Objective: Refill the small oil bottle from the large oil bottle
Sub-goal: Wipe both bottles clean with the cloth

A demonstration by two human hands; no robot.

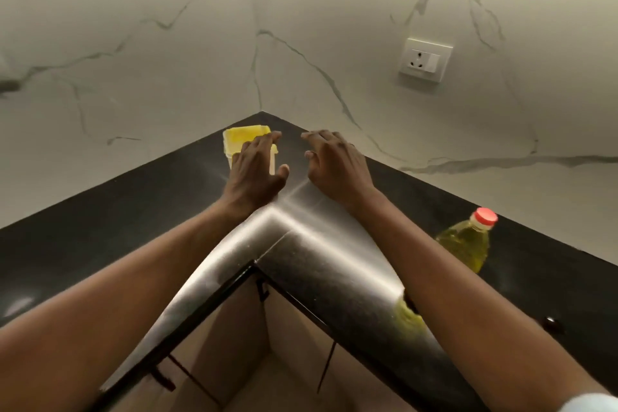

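A clear bottle of yellow oil [465, 244] with a red cap [485, 216] stands on the black countertop [100, 227] to the right of my right forearm. A second patch of yellow oil with a dark top [408, 315] shows at the counter's front edge, mostly hidden under my right forearm. A yellow square container [242, 139] sits in the back corner. My left hand [255, 167] stretches over its front with the fingers spread; I cannot tell if it touches. My right hand [334, 162] hovers open beside it, holding nothing.
The counter forms an inner corner against marble-patterned walls. A white socket with a switch [425, 59] is on the right wall. A small dark round object [551, 324] lies on the counter right of my right arm. Cabinet fronts and floor show below the counter edge.
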